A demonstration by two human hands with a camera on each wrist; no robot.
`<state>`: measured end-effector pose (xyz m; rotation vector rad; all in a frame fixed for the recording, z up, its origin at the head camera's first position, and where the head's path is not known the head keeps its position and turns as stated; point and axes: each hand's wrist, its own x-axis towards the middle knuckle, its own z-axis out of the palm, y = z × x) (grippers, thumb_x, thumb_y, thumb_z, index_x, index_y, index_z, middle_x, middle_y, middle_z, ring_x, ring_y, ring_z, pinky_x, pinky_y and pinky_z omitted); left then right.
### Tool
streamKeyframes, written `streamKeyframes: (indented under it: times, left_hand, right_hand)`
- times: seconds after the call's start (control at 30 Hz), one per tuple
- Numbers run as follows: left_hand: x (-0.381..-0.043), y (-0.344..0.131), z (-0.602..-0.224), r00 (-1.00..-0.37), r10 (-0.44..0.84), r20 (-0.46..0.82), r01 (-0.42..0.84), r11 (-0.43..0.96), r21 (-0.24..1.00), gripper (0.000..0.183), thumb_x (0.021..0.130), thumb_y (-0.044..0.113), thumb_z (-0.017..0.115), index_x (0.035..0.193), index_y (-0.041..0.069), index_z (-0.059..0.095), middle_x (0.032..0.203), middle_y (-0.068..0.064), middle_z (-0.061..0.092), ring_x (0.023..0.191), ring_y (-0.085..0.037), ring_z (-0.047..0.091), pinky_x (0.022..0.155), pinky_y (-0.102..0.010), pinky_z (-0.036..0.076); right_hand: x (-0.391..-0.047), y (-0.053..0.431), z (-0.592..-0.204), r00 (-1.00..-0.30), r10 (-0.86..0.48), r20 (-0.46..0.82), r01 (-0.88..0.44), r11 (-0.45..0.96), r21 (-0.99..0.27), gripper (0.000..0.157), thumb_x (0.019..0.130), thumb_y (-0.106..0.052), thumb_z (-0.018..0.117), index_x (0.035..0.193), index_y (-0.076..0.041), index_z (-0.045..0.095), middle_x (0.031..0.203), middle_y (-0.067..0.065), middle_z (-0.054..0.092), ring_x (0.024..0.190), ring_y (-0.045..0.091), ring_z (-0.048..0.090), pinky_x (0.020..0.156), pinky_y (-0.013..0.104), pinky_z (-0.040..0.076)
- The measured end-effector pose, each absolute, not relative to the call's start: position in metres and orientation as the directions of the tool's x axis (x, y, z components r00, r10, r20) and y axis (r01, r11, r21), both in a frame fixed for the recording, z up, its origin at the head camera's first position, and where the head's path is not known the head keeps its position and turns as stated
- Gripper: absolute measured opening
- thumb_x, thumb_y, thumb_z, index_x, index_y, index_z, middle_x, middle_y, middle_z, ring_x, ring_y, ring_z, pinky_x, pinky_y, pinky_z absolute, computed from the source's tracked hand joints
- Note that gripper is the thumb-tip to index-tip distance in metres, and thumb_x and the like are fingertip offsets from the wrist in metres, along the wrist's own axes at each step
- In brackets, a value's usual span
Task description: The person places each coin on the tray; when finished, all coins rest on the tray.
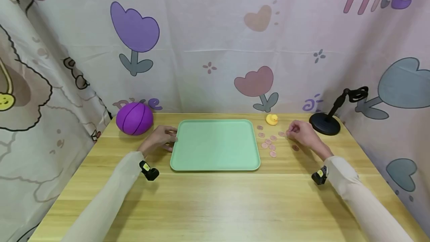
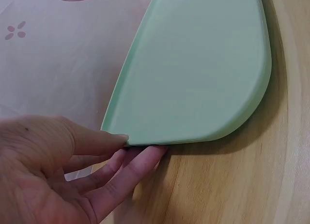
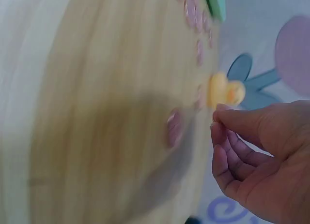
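Left hand (image 1: pixel 160 136) — pinches smooth tray (image 1: pixel 215 145); right hand (image 1: pixel 303 134) — near round discs (image 1: pixel 272 147)

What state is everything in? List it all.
Mint-green rectangular tray: face up
Small round pink discs: scattered
Left grip: pinching the tray
Right grip: fingers curled; whether holding anything, unclear
Black-lined purple ball: untouched
Small yellow duck: upright
Black round-based stand: upright
Patterned pale cloth curtain: hanging

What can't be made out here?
Left wrist: some fingertips of the left hand, hidden by the tray.
Head: any markings on the pink discs, too small.
Right wrist: whether the right hand pinches one, obscured by fingertips and blur.
Right wrist: most of the tray, cut off by the top edge.
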<state>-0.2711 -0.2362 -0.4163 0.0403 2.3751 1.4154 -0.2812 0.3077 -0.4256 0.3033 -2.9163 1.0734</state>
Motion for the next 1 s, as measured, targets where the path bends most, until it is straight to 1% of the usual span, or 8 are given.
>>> streamKeyframes:
  times: [0.07,0.17,0.37,0.47,0.57,0.67,0.83,1.0]
  left_hand:
    - [-0.272,-0.236,-0.417,-0.931,0.212,-0.297,-0.163,0.488,0.858,0.055,0.102,0.001,0.060,0.152,-0.014,0.042,0.134,-0.034,0.058,0.097,-0.026,0.070,0.075,-0.037,0.068]
    - [-0.271,-0.235,-0.417,-0.935,0.204,-0.291,-0.166,0.473,0.865,0.055,0.101,0.000,0.061,0.151,-0.014,0.042,0.134,-0.034,0.057,0.094,-0.024,0.070,0.074,-0.036,0.068]
    - [-0.269,-0.232,-0.418,-0.945,0.191,-0.267,-0.163,0.434,0.886,0.053,0.101,-0.001,0.061,0.150,-0.014,0.044,0.132,-0.034,0.057,0.090,-0.022,0.069,0.072,-0.037,0.068]
    - [-0.269,-0.233,-0.420,-0.947,0.185,-0.264,-0.165,0.424,0.891,0.053,0.101,-0.003,0.060,0.150,-0.015,0.043,0.134,-0.035,0.055,0.091,-0.022,0.069,0.072,-0.038,0.068]
    - [-0.268,-0.233,-0.422,-0.948,0.172,-0.270,-0.178,0.417,0.891,0.053,0.101,-0.005,0.059,0.151,-0.012,0.043,0.136,-0.035,0.054,0.093,-0.022,0.068,0.072,-0.038,0.068]
    - [-0.268,-0.232,-0.423,-0.949,0.162,-0.272,-0.185,0.414,0.891,0.053,0.101,-0.004,0.059,0.152,-0.010,0.044,0.138,-0.034,0.053,0.095,-0.023,0.067,0.072,-0.038,0.068]
    - [-0.268,-0.232,-0.423,-0.949,0.165,-0.271,-0.180,0.422,0.889,0.054,0.102,-0.003,0.058,0.153,-0.010,0.043,0.139,-0.034,0.053,0.095,-0.024,0.067,0.073,-0.038,0.068]
    - [-0.268,-0.232,-0.422,-0.948,0.162,-0.275,-0.181,0.435,0.882,0.054,0.102,-0.002,0.058,0.153,-0.010,0.042,0.140,-0.034,0.053,0.096,-0.025,0.065,0.072,-0.037,0.068]
  right_hand:
    - [-0.279,0.298,-0.419,-0.974,-0.189,0.123,-0.223,0.729,-0.647,0.008,0.097,0.000,0.071,0.098,0.006,0.067,0.091,0.018,0.070,0.080,0.019,0.063,0.065,0.015,0.052]
    - [-0.275,0.276,-0.410,-0.971,-0.214,0.108,-0.225,0.660,-0.717,0.013,0.097,-0.002,0.072,0.104,0.008,0.070,0.099,0.022,0.073,0.086,0.019,0.067,0.071,0.015,0.055]
    - [-0.278,0.228,-0.406,-0.974,-0.225,0.004,-0.126,0.531,-0.838,0.022,0.099,-0.006,0.071,0.111,0.013,0.069,0.101,0.026,0.074,0.084,0.021,0.073,0.076,0.031,0.065]
    - [-0.283,0.207,-0.410,-0.970,-0.237,-0.045,-0.074,0.471,-0.879,0.025,0.100,-0.008,0.071,0.115,0.013,0.069,0.106,0.029,0.074,0.087,0.028,0.075,0.083,0.039,0.067]
    - [-0.290,0.190,-0.414,-0.967,-0.241,-0.082,-0.027,0.418,-0.908,0.025,0.101,-0.006,0.069,0.117,0.013,0.067,0.111,0.030,0.073,0.090,0.029,0.075,0.088,0.043,0.066]
    - [-0.298,0.176,-0.416,-0.967,-0.228,-0.116,0.023,0.371,-0.928,0.024,0.100,-0.004,0.069,0.117,0.013,0.067,0.107,0.027,0.074,0.087,0.025,0.075,0.088,0.042,0.066]
    - [-0.313,0.156,-0.425,-0.961,-0.211,-0.179,0.124,0.251,-0.960,0.022,0.098,-0.001,0.071,0.114,0.013,0.067,0.094,0.017,0.076,0.076,0.014,0.073,0.080,0.032,0.067]
    - [-0.319,0.133,-0.432,-0.955,-0.194,-0.223,0.178,0.226,-0.958,0.024,0.098,0.002,0.069,0.117,0.015,0.067,0.100,0.020,0.077,0.069,0.011,0.072,0.073,0.027,0.067]
